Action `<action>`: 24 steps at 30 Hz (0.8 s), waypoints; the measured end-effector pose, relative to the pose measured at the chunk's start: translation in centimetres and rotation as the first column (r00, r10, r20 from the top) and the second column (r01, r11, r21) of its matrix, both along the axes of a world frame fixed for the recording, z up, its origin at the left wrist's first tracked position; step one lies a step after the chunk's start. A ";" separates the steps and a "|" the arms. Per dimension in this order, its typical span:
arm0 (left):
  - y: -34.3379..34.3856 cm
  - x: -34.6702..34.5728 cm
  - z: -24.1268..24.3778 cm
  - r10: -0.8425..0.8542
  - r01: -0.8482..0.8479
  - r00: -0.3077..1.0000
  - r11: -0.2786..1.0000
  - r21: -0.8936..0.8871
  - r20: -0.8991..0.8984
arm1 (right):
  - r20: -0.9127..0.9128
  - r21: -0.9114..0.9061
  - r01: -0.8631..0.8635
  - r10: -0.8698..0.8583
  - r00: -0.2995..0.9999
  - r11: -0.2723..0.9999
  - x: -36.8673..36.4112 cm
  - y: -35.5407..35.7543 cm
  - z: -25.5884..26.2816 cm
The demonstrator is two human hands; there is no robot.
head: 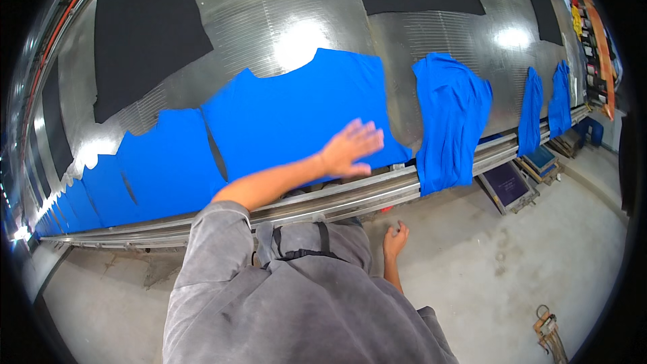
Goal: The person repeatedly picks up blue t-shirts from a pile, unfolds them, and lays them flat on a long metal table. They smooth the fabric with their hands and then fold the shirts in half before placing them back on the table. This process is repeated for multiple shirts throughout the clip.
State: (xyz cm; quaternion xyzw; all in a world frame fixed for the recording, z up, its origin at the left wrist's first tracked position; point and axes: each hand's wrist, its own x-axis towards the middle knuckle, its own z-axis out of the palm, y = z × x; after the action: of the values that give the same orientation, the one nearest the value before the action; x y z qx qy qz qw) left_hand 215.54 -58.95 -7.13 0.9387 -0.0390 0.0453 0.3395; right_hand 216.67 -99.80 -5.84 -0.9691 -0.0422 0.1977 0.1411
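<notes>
My left hand reaches across the front of me, palm down with fingers spread, over a cut blue fabric shirt panel. The hand is blurred, and I cannot tell whether it presses on the cloth. This panel lies flat, its curved neckline pointing away from me. To its right, a rumpled blue fabric piece hangs over the table's metal edge rail. Down by my right side, above the floor, my right hand hangs with loosely curled, parted fingers and nothing in it.
More blue panels run leftward along the long metal table. Black fabric panels lie across its far side. Two bunched blue pieces drape over the rail at right. Framed screens stand below; a clamp-like tool is on the floor.
</notes>
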 end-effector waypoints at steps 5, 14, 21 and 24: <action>12.2 6.9 0.3 0.407 -0.420 0.907 0.874 0.246 0.102 | -0.006 0.068 0.075 -0.075 0.997 0.995 1.1 1.1 0.4; 5.0 2.3 0.3 0.383 -0.386 0.922 0.908 0.162 0.052 | -0.113 -0.031 0.107 -0.110 0.988 0.994 -2.9 -0.6 0.1; -5.6 -9.1 2.7 0.193 -0.189 0.978 0.981 0.047 -0.077 | -0.035 -0.005 -0.041 0.041 0.999 0.999 -1.1 -1.2 -2.6; -6.4 -13.6 3.3 0.439 -0.440 0.897 0.868 -0.231 -0.058 | -0.031 0.057 -0.057 0.059 0.998 0.997 1.7 2.1 -1.1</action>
State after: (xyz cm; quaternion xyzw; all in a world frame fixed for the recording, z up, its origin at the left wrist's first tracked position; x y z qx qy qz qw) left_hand 201.96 -65.31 -3.87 0.8755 0.1816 0.1238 0.4304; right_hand 218.35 -97.71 -6.94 -0.9598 -0.0737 0.2162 0.1631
